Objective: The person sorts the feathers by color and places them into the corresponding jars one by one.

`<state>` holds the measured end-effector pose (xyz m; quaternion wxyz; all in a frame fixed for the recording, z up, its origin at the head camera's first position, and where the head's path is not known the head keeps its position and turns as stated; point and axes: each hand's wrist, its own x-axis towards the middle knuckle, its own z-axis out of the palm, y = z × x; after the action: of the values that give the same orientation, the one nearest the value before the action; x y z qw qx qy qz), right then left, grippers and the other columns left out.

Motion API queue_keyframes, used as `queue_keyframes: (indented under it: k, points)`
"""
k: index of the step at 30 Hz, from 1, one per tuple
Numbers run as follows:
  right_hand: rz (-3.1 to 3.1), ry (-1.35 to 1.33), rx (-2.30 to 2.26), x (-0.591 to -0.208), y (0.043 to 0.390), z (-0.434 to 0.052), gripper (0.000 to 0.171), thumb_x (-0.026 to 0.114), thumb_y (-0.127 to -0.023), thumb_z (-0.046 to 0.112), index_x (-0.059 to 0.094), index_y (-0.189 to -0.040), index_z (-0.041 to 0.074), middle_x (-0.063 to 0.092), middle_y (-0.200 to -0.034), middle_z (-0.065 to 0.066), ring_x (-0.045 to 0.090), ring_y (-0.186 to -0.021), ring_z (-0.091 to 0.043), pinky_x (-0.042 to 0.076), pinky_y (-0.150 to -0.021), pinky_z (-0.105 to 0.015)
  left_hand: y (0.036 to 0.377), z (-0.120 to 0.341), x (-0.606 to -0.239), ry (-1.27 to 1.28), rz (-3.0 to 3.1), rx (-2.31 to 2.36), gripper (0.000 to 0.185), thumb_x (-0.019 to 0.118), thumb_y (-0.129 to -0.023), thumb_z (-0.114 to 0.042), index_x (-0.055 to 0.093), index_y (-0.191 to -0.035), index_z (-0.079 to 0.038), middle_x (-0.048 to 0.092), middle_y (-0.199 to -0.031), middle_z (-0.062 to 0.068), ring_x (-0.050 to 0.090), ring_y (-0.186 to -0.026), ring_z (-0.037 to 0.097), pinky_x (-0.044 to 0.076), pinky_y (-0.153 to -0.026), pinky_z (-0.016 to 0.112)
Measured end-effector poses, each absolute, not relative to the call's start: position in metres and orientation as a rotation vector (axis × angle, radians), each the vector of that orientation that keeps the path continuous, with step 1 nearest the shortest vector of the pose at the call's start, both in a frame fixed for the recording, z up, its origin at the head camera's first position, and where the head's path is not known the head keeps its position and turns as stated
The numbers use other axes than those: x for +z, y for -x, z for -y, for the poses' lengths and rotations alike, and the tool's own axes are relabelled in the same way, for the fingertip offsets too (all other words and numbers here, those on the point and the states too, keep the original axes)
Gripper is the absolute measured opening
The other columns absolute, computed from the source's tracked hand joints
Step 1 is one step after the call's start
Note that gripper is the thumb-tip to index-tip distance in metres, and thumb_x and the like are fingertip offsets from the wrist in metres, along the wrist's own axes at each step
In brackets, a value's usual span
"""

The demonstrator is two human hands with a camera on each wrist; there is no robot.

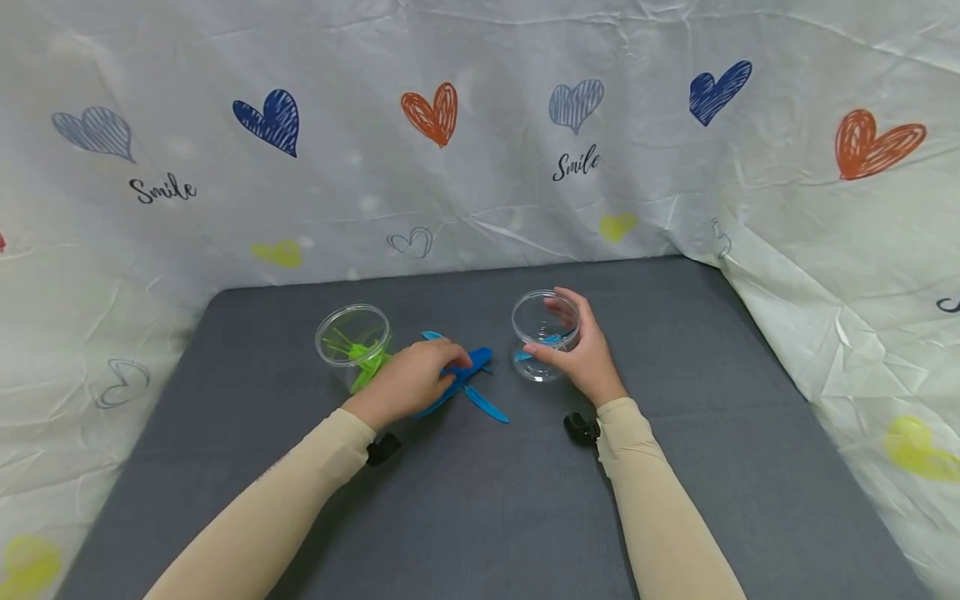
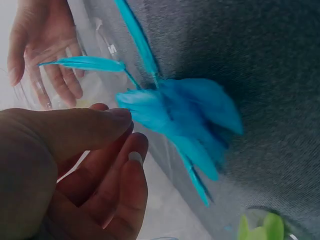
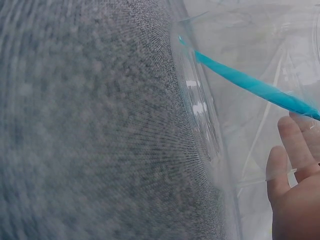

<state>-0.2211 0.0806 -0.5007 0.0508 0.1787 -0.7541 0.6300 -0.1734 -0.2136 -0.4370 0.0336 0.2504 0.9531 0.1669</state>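
My right hand [image 1: 581, 354] grips a clear plastic cup [image 1: 528, 367] standing on the grey cloth, with its thumb and fingers around the side. Inside that cup lies a blue feather [image 3: 250, 84]. To its left, my left hand [image 1: 412, 375] reaches over a small pile of blue feathers [image 1: 480, 360]. In the left wrist view its bent thumb and fingers [image 2: 117, 117] meet the edge of the pile [image 2: 200, 110]; whether they pinch a feather cannot be told. Beyond the left wrist stands a second clear cup [image 1: 322, 350] with bright green feathers [image 1: 367, 367] in it.
A dark grey cloth [image 1: 480, 517] covers the table. White fabric [image 1: 487, 200] printed with hearts hangs behind it and at both sides. Black devices sit at the left wrist [image 1: 383, 449] and right wrist [image 1: 581, 428].
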Motion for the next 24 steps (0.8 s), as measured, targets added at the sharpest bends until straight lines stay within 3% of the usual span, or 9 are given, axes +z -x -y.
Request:
queue_keyframes:
  k: [17,24]
  points:
    - [2.297,-0.544,1.929,-0.500,0.221,-0.080,0.094,0.091,-0.090,0.027,0.035,-0.166,0.029,0.053,-0.161,0.003,0.045,-0.156,-0.018,0.030,-0.135,-0.048,0.176,0.219,-0.453,-0.760,-2.967,0.406,0.021,0.071,-0.102,-0.004,0.080,-0.118,-0.014,0.078,-0.120,0.006,0.075,-0.112,0.026,0.065,-0.093,0.044]
    - [2.301,-0.537,1.920,-0.499,0.220,-0.080,0.093,0.091,-0.090,0.027,0.036,-0.166,0.030,0.054,-0.161,0.004,0.046,-0.156,-0.018,0.031,-0.135,-0.048,0.177,0.221,-0.459,-0.752,-2.956,0.364,0.017,0.077,-0.101,-0.013,0.079,-0.117,-0.016,0.077,-0.118,0.005,0.073,-0.112,0.025,0.063,-0.093,0.044]
